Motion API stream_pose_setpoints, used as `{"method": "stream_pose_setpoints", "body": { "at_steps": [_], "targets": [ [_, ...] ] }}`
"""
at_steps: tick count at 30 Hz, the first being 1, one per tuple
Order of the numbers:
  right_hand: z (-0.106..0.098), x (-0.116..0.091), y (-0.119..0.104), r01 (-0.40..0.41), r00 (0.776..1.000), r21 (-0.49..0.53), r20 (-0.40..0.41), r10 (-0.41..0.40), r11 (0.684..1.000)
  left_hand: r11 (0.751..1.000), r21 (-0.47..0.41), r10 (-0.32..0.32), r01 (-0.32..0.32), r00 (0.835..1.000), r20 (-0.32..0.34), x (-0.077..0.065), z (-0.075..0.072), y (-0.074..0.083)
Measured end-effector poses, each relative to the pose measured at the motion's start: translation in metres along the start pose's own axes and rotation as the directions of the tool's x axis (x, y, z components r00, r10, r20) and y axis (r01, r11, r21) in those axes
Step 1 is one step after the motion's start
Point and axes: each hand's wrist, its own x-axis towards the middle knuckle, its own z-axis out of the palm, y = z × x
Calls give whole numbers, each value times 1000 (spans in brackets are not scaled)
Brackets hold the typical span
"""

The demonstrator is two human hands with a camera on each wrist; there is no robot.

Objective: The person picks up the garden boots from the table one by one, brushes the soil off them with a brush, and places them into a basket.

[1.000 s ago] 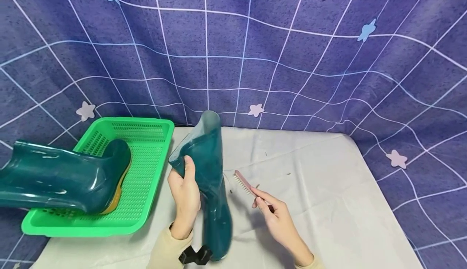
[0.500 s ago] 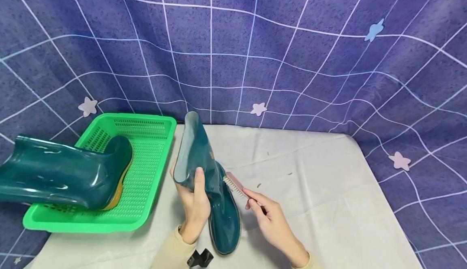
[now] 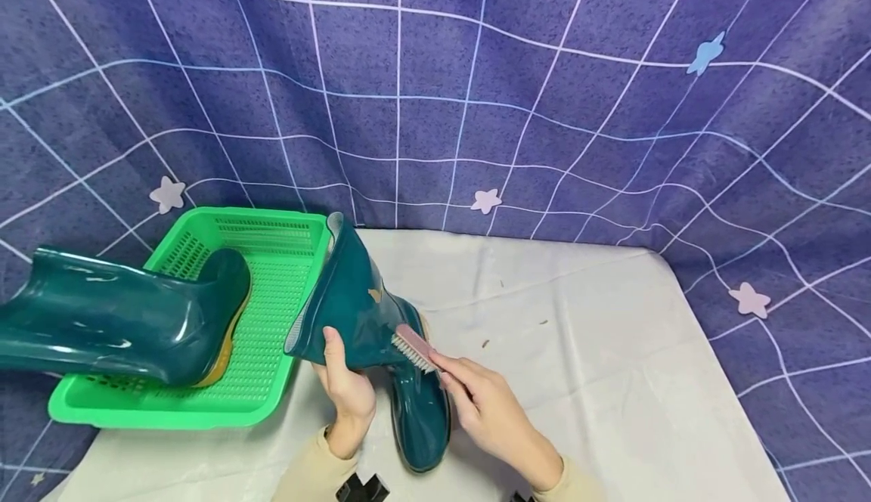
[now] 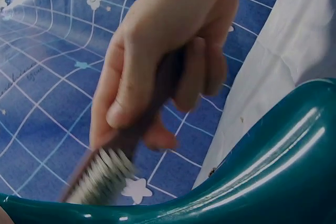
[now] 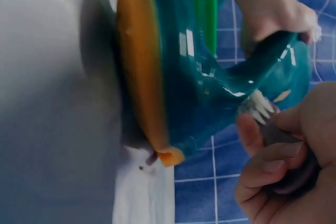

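Observation:
A glossy dark green rubber boot leans to the left on the table, its toe pointing at the person. My left hand grips the shaft near its opening, thumb on the outside and the other fingers mostly hidden. A pink-brown brush with pale bristles is in my right hand, fingers curled round the handle. In the head view its bristles lie against the shaft near the ankle. A small tan patch sticks to the shaft close by. The right wrist view shows the boot's orange sole.
A second green boot lies on its side across a green plastic basket at the left. Small brown bits are scattered on the white tablecloth. A blue-purple curtain hangs behind the table.
My left hand has turned the boot so its shaft now leans left and its outer side shows. The brush has moved left onto the shaft.

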Motion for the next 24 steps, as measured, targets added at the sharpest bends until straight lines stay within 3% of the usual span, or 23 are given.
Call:
{"method": "stream_pose_setpoints", "body": {
  "at_steps": [3, 7, 10, 13, 20, 24],
  "targets": [
    [1, 1, -2, -19, 1000, -4, 19, 19, 1000, 1000, 0, -7, 7, 1000, 24, 0, -2, 0],
    [0, 9, -5, -12, 993, 33, -113, 15, 999, 999, 6, -47, 47, 998, 31, 1, -5, 3],
    [-1, 19, -10, 28, 974, 44, -226, -17, 999, 997, 6, -83, 83, 996, 23, 1, -4, 4],
    [0, 29, -17, 83, 957, 50, -282, -66, 995, 992, 6, -122, 122, 992, 19, -1, -1, 4],
    [15, 45, -27, 189, 936, 27, -309, -171, 982, 979, -72, -188, 193, 980, 67, -7, 7, 0],
    [20, 46, -24, 173, 937, -30, -302, -174, 985, 982, -22, -184, 185, 982, 38, -8, 8, 0]
  ]
}}
